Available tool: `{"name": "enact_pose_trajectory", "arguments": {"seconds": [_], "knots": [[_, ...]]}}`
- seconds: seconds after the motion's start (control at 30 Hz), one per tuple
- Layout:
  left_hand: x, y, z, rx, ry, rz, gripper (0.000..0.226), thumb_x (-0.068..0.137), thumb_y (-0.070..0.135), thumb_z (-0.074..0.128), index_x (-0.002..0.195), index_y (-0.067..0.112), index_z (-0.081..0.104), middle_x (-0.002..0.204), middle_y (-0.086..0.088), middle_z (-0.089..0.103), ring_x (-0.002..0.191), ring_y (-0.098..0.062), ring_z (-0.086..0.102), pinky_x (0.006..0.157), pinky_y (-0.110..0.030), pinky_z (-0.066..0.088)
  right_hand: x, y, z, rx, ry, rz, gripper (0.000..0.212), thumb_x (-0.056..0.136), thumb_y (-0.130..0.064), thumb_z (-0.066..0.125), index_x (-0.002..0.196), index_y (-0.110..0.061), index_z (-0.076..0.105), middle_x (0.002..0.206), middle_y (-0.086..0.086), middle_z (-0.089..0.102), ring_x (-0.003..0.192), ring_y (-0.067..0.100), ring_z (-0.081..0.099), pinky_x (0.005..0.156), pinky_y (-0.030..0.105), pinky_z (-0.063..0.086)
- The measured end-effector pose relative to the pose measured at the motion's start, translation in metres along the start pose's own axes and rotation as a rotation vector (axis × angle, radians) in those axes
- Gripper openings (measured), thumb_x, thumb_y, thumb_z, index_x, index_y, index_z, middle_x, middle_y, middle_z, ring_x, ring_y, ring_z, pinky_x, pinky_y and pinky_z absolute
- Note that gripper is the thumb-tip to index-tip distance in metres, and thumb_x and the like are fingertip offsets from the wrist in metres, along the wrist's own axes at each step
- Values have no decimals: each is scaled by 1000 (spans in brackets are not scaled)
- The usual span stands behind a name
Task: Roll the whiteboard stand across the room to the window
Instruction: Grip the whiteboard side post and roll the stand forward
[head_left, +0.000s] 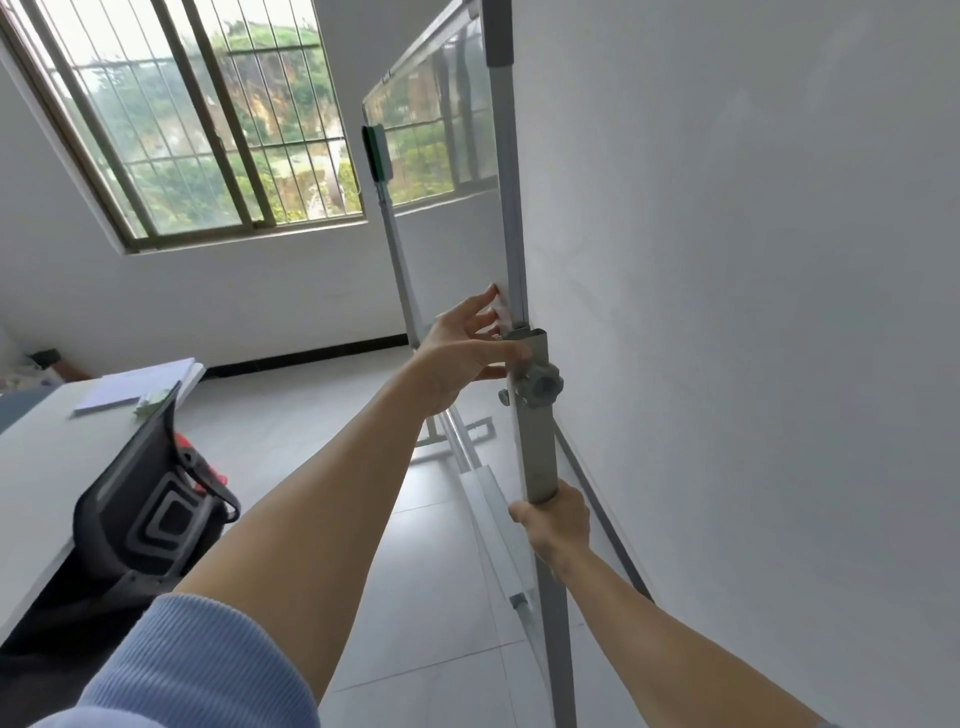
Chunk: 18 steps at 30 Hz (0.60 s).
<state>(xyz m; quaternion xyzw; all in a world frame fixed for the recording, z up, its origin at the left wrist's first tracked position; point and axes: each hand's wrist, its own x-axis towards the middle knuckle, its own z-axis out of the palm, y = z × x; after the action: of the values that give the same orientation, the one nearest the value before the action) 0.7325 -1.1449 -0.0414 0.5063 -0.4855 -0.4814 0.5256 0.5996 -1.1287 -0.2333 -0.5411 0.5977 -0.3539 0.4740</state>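
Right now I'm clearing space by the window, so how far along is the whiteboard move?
Done: both hands are on the whiteboard stand. The right hand grips its near post; the left hand rests open by the clamp knob. In hand: steering it along the wall. Left: open floor still lies between the stand and the window.

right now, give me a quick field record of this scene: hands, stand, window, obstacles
left hand: fingers spread, touching the whiteboard edge beside the clamp knob
right hand: wrapped around the near stand post, below the knob
window: ahead left, barred
obstacles: black chair and desk at left
wall: close on right
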Motion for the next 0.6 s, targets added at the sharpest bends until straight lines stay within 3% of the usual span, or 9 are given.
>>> {"name": "enact_pose_trajectory", "arguments": {"seconds": [0.2, 0.37, 0.6], "knots": [[73, 3, -78, -11, -24, -7, 97, 70, -9, 78, 150, 23, 34, 155, -13, 36, 136, -27, 44, 83, -39, 60, 67, -44, 73, -8, 1, 21, 13, 65, -10, 66, 70, -9, 54, 62, 3, 54, 57, 18, 46, 55, 30, 40], [147, 1, -130, -14, -28, -7, 97, 71, -9, 78, 151, 23, 33, 156, -13, 35, 137, -27, 42, 82, -38, 60, 137, -72, 121, 7, 13, 34, 20, 65, -10, 66, 81, 1, 58, 66, 4, 56, 59, 20, 48, 57, 30, 42], [267, -4, -200, -12, -23, -1, 97, 69, -7, 79, 150, 24, 35, 156, -14, 35, 136, -30, 44, 77, -36, 61, 251, -112, 183, -7, 5, -6, 12, 67, -11, 67, 74, -9, 58, 65, 1, 58, 59, 19, 52, 57, 29, 45]]}}
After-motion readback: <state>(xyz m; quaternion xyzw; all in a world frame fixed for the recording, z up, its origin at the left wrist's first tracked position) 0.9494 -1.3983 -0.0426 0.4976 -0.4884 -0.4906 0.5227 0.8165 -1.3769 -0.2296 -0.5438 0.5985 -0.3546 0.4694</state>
